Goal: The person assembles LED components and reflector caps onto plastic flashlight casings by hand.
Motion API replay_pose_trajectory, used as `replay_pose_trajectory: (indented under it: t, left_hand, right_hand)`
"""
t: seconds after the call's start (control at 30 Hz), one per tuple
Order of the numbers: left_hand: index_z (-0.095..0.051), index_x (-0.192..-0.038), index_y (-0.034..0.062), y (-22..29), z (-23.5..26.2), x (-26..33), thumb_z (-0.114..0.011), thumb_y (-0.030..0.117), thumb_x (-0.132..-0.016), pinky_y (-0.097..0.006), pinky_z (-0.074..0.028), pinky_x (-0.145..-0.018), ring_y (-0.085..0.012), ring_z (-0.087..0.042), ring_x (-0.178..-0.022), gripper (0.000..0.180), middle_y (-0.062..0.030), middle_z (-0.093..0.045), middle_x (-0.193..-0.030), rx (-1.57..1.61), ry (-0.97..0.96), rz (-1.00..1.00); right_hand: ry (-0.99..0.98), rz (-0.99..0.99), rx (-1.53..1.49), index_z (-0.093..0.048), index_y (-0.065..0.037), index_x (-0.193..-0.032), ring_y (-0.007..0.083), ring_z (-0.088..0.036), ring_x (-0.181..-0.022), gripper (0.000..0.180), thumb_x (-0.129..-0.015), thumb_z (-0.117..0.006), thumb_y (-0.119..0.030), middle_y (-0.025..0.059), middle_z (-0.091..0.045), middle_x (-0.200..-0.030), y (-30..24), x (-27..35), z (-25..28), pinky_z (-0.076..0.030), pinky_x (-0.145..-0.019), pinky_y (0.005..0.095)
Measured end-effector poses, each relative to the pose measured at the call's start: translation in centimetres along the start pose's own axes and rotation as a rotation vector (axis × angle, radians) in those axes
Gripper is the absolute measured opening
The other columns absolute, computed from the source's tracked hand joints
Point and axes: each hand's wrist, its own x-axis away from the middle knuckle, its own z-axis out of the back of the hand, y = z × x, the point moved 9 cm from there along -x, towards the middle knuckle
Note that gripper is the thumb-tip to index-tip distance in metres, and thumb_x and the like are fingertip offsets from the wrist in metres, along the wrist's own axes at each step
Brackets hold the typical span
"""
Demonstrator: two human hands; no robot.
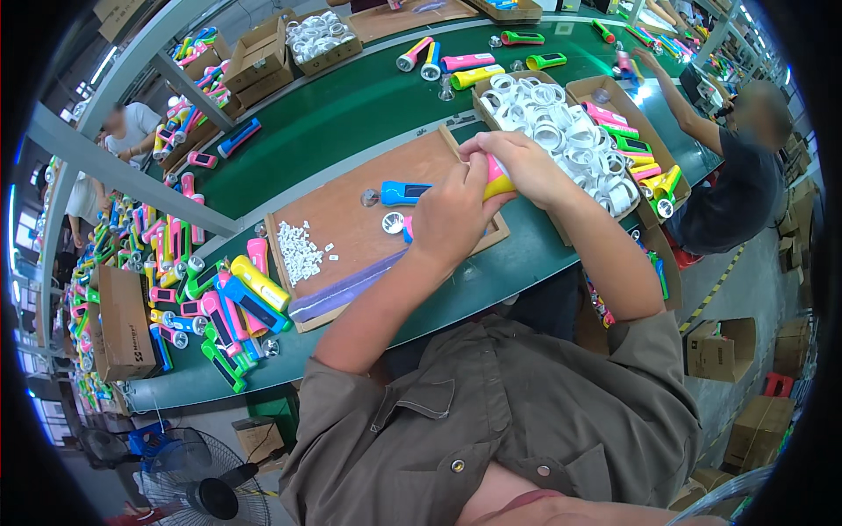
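Note:
Above the right end of a wooden tray (338,209), my two hands are closed around a pink and yellow flashlight (498,179). My left hand (445,215) grips its near side, while my right hand (524,167) wraps the far end, hiding much of it. On the tray by my left hand lie a blue flashlight (403,194) and a round silver reflector (393,223). A clear lens cup (369,197) sits farther left. Small white plastic pieces (300,252) form a heap at the tray's left end, and a purple cloth strip (346,286) runs along its near edge.
Right of my hands, a carton holds white rings (553,127); another holds flashlights (645,162). Flashlights (237,307) pile up at the left near a cardboard box (125,324). A green conveyor (298,131) runs behind. A co-worker (732,167) sits at the right.

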Motion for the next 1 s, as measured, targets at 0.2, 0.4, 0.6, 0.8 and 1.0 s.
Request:
replay_pose_trajectory:
  t: [0.2,0.4,0.6,0.8,1.0]
  left_hand:
    - [-0.055,-0.117,-0.0022,0.3,0.7,0.1,-0.078,0.035,-0.078,-0.041,-0.051,-0.06,-0.0349,-0.065,-0.079,0.059,-0.0177,-0.064,-0.086,0.154,0.014,-0.042]
    - [-0.05,-0.12,-0.0073,0.8,-0.5,0.3,-0.077,0.035,-0.079,-0.04,-0.052,-0.06,-0.0355,-0.064,-0.077,0.064,-0.0192,-0.064,-0.087,0.112,-0.019,-0.048]
    - [-0.047,-0.124,-0.0086,0.2,-2.1,-0.6,-0.075,0.033,-0.081,-0.04,-0.052,-0.06,-0.0349,-0.065,-0.076,0.066,-0.0216,-0.063,-0.092,-0.001,-0.055,-0.137]
    - [-0.049,-0.124,-0.0032,-0.7,-3.3,-0.5,-0.069,0.036,-0.087,-0.035,-0.053,-0.06,-0.0242,-0.066,-0.078,0.058,-0.0156,-0.064,-0.092,0.575,-0.307,0.04]
    - [-0.051,-0.123,0.0022,0.6,-2.3,2.9,-0.054,0.032,-0.093,-0.041,-0.052,-0.081,-0.0195,-0.063,-0.098,0.043,-0.0076,-0.064,-0.103,0.917,-0.395,-0.34]
  right_hand:
    - [-0.118,0.235,-0.224,-0.061,0.002,-0.124,0.0193,-0.058,-0.113,0.041,-0.1,-0.046,-0.027,0.0129,-0.062,-0.122,-2.1,1.5,0.6,-0.044,-0.1,0.0323]
    - [-0.064,0.189,0.037,-0.061,0.004,-0.122,0.0213,-0.058,-0.113,0.041,-0.098,-0.043,-0.024,0.0157,-0.062,-0.121,-0.9,1.4,-0.1,-0.044,-0.099,0.0327]
    - [0.068,0.018,-0.102,-0.063,0.004,-0.119,0.0194,-0.059,-0.109,0.037,-0.097,-0.045,-0.018,0.0143,-0.063,-0.12,0.9,0.6,1.3,-0.045,-0.097,0.0324]
    - [-0.142,0.466,0.187,-0.05,0.003,-0.135,0.0248,-0.047,-0.129,0.045,-0.095,-0.043,-0.015,0.0161,-0.054,-0.135,-4.1,3.2,-0.1,-0.039,-0.106,0.0355]
    - [-0.763,0.905,0.33,-0.042,-0.004,-0.143,0.0293,-0.046,-0.134,0.06,-0.085,-0.057,-0.011,0.0167,-0.052,-0.138,-11.1,11.1,-7.5,-0.03,-0.113,0.0463]
